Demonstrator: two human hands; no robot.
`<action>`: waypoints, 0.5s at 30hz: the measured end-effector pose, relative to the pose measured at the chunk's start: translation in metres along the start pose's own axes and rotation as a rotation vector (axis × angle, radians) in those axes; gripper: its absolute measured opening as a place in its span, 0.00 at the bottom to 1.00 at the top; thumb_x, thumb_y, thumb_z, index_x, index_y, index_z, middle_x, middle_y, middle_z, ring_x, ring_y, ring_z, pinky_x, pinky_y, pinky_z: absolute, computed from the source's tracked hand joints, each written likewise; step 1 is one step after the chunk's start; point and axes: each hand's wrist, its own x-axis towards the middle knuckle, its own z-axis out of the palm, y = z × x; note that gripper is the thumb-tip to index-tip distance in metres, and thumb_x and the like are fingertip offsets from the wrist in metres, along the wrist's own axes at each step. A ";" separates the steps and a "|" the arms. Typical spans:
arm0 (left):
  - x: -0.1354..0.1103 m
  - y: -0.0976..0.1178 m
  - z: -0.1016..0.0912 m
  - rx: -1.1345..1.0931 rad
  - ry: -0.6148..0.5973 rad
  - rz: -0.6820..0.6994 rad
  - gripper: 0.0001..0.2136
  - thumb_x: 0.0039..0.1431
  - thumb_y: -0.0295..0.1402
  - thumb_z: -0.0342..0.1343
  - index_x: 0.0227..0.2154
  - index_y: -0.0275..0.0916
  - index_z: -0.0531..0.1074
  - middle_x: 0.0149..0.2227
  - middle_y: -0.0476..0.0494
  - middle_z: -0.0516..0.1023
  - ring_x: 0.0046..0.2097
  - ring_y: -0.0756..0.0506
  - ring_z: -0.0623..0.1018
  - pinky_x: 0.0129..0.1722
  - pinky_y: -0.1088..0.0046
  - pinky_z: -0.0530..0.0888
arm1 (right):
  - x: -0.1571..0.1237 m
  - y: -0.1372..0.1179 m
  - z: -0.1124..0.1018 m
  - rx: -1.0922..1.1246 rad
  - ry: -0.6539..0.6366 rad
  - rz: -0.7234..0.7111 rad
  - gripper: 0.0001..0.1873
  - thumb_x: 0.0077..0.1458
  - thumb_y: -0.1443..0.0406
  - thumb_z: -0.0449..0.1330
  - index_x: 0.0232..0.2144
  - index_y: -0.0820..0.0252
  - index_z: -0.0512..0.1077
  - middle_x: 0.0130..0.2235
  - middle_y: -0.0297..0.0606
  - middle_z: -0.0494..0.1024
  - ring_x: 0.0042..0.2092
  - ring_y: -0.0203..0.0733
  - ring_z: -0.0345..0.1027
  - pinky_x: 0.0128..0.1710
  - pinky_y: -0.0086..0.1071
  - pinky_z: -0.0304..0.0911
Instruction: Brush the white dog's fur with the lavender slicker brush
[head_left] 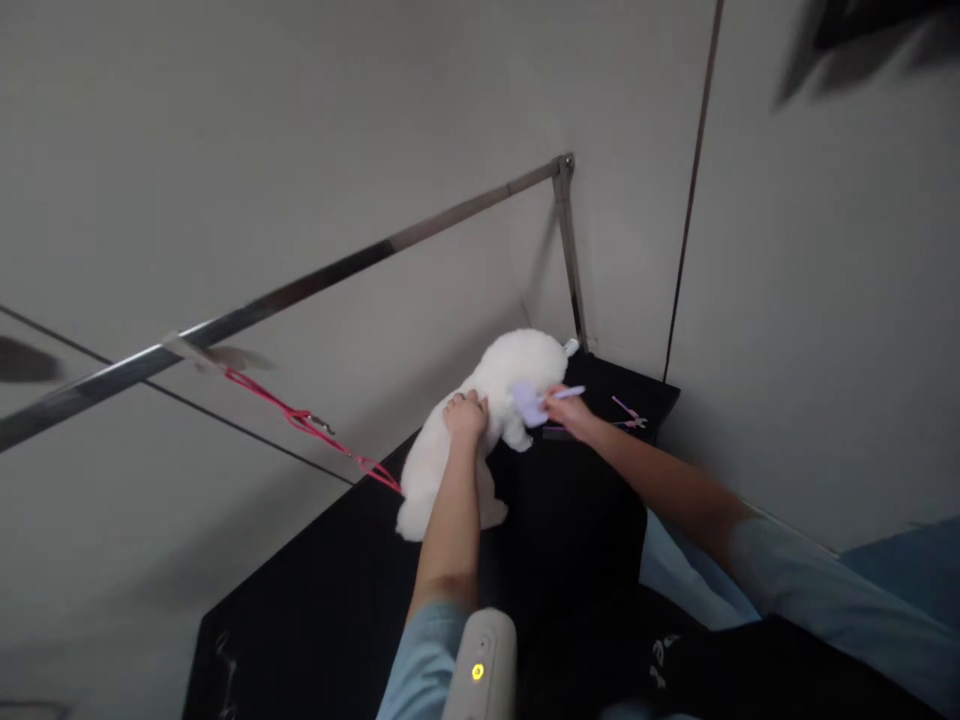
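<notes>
Our right grip (564, 406) is closed around the lavender grooming brush (528, 403), whose long axis runs nearly from 9 to 3 o'clock, its broad head lying at 9 o'clock from this grip, against or just beside the white fluffy dog (501, 370), which of these we cannot tell. The dog, real or toy not clear to us, is on the black desk (300, 600), with long axis from 7 to 1 o'clock, and our left grip (466, 412), open and palm down, rests on its back.
</notes>
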 end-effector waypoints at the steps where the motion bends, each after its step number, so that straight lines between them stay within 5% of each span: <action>1: 0.004 -0.005 0.004 0.012 0.009 0.023 0.20 0.70 0.37 0.45 0.53 0.31 0.76 0.55 0.23 0.75 0.57 0.31 0.75 0.54 0.57 0.70 | 0.014 -0.014 -0.006 0.007 0.086 -0.068 0.20 0.47 0.50 0.65 0.29 0.53 0.61 0.22 0.27 0.70 0.27 0.37 0.68 0.27 0.29 0.60; 5: 0.026 -0.011 0.016 -0.014 -0.026 0.073 0.18 0.70 0.31 0.43 0.46 0.34 0.79 0.48 0.31 0.81 0.50 0.37 0.79 0.48 0.65 0.71 | 0.045 -0.051 -0.008 0.004 0.081 -0.303 0.21 0.53 0.45 0.60 0.36 0.54 0.63 0.27 0.31 0.72 0.33 0.40 0.72 0.34 0.31 0.65; 10: 0.032 -0.015 0.036 -0.055 0.001 0.069 0.19 0.72 0.34 0.41 0.45 0.33 0.78 0.45 0.31 0.81 0.48 0.38 0.79 0.49 0.65 0.70 | 0.113 -0.090 0.048 -0.346 -0.090 -0.648 0.14 0.62 0.53 0.57 0.44 0.55 0.66 0.37 0.34 0.77 0.41 0.39 0.71 0.44 0.33 0.65; 15: 0.010 -0.049 0.055 -0.115 0.003 0.059 0.17 0.69 0.32 0.44 0.37 0.34 0.79 0.39 0.31 0.81 0.47 0.39 0.79 0.52 0.65 0.69 | 0.192 -0.072 0.089 -0.897 -0.374 -0.439 0.05 0.57 0.67 0.61 0.38 0.60 0.72 0.36 0.35 0.78 0.39 0.38 0.68 0.46 0.30 0.60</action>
